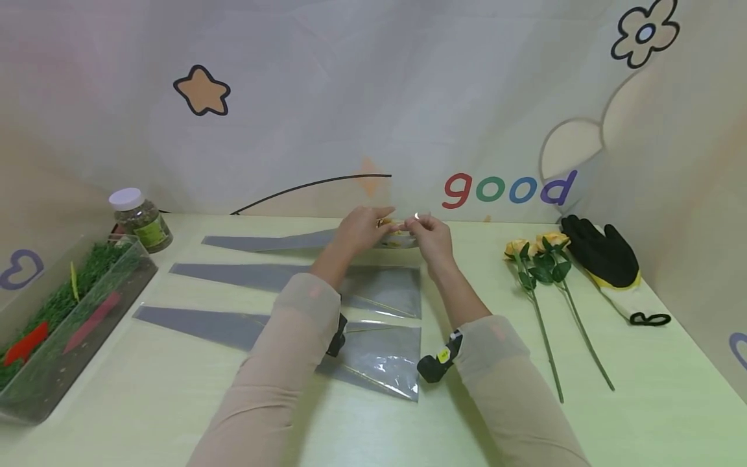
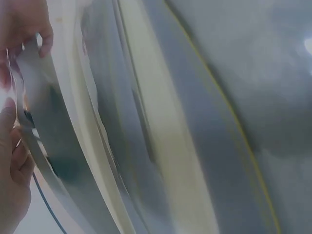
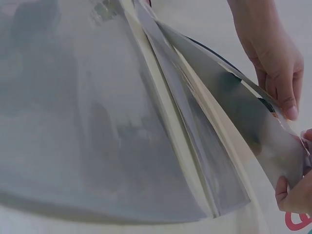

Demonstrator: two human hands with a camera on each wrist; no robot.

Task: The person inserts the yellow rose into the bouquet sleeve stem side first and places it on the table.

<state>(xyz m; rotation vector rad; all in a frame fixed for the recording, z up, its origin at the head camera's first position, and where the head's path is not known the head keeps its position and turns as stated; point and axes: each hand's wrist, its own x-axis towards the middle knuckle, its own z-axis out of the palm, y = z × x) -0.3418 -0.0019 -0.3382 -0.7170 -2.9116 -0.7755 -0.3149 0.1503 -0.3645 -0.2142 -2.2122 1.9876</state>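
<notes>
Grey rearmost bouquet sleeve [image 1: 292,242]: right hand [image 1: 434,240] pinches its wide end; left hand [image 1: 362,229] meets its edge, grip indiscernible.

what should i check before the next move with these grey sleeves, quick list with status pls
1. Right hand pinching the far sleeve at its wide end: ok
2. Far sleeve's opening parted: ok, a gap shows between its layers
3. Left hand gripping the opening's edge: cannot tell, fingertips are there
4. Middle sleeve and near sleeve lying on the table: ok
5. Two yellow roses in hand: not ok, both on the table
</notes>
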